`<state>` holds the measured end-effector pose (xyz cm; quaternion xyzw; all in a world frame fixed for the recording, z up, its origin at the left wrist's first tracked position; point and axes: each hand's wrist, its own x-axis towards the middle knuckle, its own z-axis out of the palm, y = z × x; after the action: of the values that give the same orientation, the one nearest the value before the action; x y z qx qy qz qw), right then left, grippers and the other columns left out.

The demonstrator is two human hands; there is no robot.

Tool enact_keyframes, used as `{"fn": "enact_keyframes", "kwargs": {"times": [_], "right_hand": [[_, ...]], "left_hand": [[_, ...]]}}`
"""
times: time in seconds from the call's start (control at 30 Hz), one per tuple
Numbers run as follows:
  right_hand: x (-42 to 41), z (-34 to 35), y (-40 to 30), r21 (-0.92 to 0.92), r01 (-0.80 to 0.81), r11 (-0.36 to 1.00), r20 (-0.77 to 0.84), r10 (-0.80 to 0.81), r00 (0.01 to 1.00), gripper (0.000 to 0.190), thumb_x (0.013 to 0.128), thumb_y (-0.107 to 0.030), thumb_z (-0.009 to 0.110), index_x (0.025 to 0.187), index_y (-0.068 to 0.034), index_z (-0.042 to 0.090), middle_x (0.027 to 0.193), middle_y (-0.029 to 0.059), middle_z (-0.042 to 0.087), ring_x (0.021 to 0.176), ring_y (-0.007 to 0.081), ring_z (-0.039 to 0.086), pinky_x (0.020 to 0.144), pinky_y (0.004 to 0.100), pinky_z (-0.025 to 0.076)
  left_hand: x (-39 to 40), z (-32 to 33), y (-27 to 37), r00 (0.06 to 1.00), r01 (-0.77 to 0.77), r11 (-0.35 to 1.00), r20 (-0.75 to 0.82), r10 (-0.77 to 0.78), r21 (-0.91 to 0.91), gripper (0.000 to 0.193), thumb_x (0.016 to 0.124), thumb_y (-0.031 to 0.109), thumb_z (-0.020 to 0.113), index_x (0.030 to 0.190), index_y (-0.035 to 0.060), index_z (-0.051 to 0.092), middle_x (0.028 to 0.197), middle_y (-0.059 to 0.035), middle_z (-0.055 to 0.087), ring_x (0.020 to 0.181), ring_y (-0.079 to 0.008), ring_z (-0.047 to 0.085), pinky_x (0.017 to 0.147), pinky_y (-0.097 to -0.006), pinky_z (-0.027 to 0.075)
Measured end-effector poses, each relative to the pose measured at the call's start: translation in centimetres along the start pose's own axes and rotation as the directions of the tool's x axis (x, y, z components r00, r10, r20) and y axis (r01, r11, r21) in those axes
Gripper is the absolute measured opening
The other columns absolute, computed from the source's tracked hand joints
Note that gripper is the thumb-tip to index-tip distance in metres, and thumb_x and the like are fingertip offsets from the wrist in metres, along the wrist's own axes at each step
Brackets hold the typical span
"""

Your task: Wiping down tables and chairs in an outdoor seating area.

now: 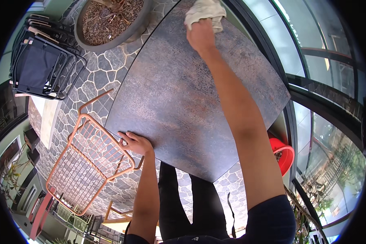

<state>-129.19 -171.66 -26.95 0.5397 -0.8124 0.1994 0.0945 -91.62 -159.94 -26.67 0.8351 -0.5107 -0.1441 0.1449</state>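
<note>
My right hand reaches to the far end of a table with a mottled grey-brown top. It is closed on a crumpled off-white cloth, pressed against the tabletop. My left hand rests at the near left edge of the table, fingers spread, holding nothing. Just beside that hand, the top rail of an orange wire-frame chair stands near the table edge.
A large round planter stands on the stone-paved floor beyond the table's left edge. Folded black chairs are stacked farther left. Glass panels in dark frames run along the right. A red pot stands near the right corner.
</note>
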Motion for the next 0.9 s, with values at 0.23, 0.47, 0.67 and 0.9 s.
{"fn": "enact_keyframes", "kwargs": {"times": [0.23, 0.47, 0.67, 0.9], "right_hand": [[-14.7, -2.2, -16.5, 0.754, 0.433, 0.494, 0.086, -0.727, 0.681, 0.026, 0.079, -0.007, 0.051, 0.103, -0.003, 0.059, 0.119, 0.007, 0.053, 0.116, 0.0175, 0.045, 0.102, 0.0347, 0.033], [-5.1, -1.4, -10.2, 0.256, 0.153, 0.954, 0.058, -0.173, 0.983, 0.024, 0.074, -0.002, 0.053, 0.097, -0.003, 0.06, 0.12, 0.0092, 0.053, 0.116, 0.0245, 0.046, 0.097, 0.0339, 0.038], [-20.0, -3.1, -27.0, 0.691, 0.289, 0.662, 0.229, -0.58, 0.782, 0.032, 0.075, -0.003, 0.047, 0.105, -0.003, 0.059, 0.123, 0.0051, 0.051, 0.117, 0.0186, 0.044, 0.103, 0.0373, 0.03], [-13.9, -3.3, -15.6, 0.491, 0.14, 0.86, 0.21, -0.273, 0.939, 0.024, 0.082, -0.01, 0.05, 0.103, -0.005, 0.06, 0.127, 0.0047, 0.048, 0.118, 0.0234, 0.044, 0.098, 0.034, 0.037]], "left_hand": [[1.4, -0.4, -3.7, 0.972, -0.164, 0.982, -0.186, 0.146, -0.088, 0.046, 0.094, 0.029, 0.032, 0.135, 0.0076, 0.035, 0.121, -0.0232, 0.028, 0.095, -0.0356, 0.048, 0.088, -0.0408, 0.04], [1.0, -0.1, -2.8, 0.949, 0.269, 0.721, 0.048, -0.311, -0.639, 0.049, 0.089, 0.023, 0.026, 0.123, -0.0096, 0.043, 0.129, -0.022, 0.043, 0.12, -0.0303, 0.04, 0.102, -0.0349, 0.029], [3.2, -0.9, -6.3, 0.892, 0.428, 0.245, 0.362, -0.271, -0.87, 0.051, 0.089, 0.029, 0.027, 0.123, -0.0053, 0.043, 0.125, -0.0157, 0.046, 0.116, -0.0249, 0.043, 0.1, -0.0342, 0.032], [1.4, -1.2, -6.0, 0.96, 0.275, 0.643, 0.24, -0.144, -0.715, 0.054, 0.096, 0.033, 0.027, 0.132, -0.0061, 0.031, 0.137, -0.019, 0.033, 0.126, -0.0275, 0.033, 0.105, -0.0331, 0.025]]}}
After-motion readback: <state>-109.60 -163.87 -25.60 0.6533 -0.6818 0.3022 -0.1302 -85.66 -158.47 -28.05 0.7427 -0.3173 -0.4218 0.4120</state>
